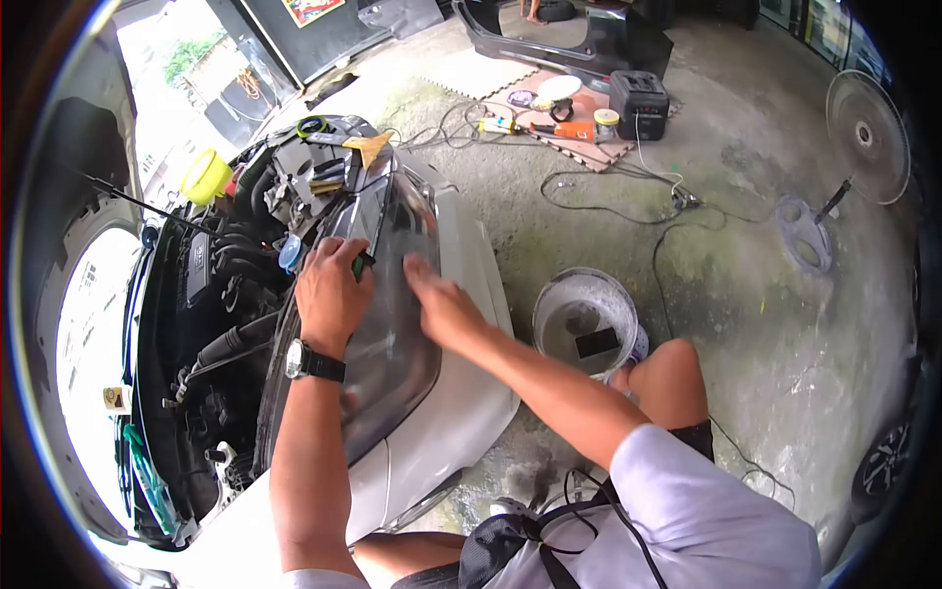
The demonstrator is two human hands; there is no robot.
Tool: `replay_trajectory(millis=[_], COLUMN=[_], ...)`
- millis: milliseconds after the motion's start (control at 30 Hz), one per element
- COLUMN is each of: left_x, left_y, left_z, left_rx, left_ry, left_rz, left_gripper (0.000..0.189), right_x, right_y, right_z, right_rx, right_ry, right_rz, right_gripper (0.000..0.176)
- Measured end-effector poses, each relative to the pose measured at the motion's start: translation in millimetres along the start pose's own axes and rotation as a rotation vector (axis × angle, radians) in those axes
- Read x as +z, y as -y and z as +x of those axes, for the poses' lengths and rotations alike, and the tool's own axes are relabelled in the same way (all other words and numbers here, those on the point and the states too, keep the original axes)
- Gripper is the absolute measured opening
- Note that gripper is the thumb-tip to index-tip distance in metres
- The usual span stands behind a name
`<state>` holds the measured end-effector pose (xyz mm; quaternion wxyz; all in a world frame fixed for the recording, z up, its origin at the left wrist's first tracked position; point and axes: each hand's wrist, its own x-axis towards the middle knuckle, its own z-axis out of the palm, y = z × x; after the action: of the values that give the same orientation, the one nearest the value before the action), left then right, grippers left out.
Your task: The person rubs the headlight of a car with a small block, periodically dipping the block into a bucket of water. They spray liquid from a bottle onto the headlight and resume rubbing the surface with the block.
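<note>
A car's headlight point(397, 344) lies beneath both hands, its dark lens dull and streaked. My left hand point(332, 293), with a watch on the wrist, is at the lens's inner edge beside the engine bay, its fingers curled around a small dark green thing. Over the upper part of the lens is my right hand point(442, 306), blurred, with its fingers bent toward the surface; whether it holds anything is hidden. White bodywork point(476, 294) borders the lens on the right.
The open engine bay point(221, 324) is at left, with a yellow funnel point(206, 177). A bucket point(587, 319) stands right of the car. Tools, cables and a black box point(640, 103) lie beyond. A fan point(863, 134) stands at right; a person's legs point(535, 12) show far back.
</note>
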<state>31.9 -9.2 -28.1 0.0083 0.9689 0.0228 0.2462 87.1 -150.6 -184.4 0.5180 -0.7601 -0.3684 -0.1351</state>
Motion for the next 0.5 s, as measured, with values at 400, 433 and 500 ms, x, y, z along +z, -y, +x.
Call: replay_trajectory(millis=[400, 433, 500], left_x=[-1, 0, -3], left_y=[0, 0, -5], left_z=[3, -2, -2], left_rx=[0.023, 0.037, -0.001], left_ry=[-0.017, -0.016, 0.003], left_rz=[0.006, 0.010, -0.027], left_gripper=[0.033, 0.033, 0.032], right_x=[2, 0, -1], right_y=[-9, 1, -20], right_z=[-15, -25, -9], right_rx=[-0.063, -0.075, -0.039], right_ry=[-0.056, -0.045, -0.033], right_rz=[-0.012, -0.002, 0.037], right_gripper=[0.066, 0.066, 0.064])
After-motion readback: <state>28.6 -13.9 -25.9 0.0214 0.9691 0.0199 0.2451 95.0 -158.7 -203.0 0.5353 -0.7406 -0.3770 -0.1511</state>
